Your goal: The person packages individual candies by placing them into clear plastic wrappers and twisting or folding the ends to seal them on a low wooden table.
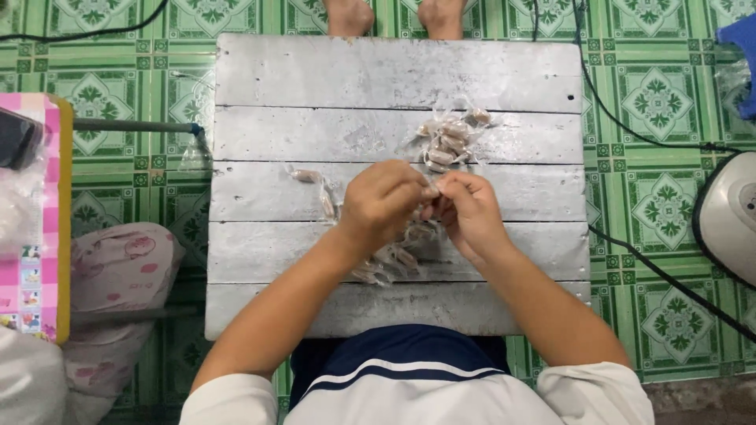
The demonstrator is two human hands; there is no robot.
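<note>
Both hands, left hand (pixel 381 203) and right hand (pixel 469 209), are pinching one clear-wrapped candy (pixel 431 192) mid-table; crinkly wrapped candies (pixel 449 138) are lying toward the grey plank table's (pixel 315 75) far edge.

Small wrapped candy (pixel 431 191), seemingly clear-wrapped, pinched above table.

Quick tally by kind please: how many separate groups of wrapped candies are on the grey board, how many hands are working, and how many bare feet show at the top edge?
Candy groups on the grey board: 3 (far pile, loose pieces, near pile)
Hands: 2 (left hand, right hand)
Bare feet: 2
Total: 7
</note>
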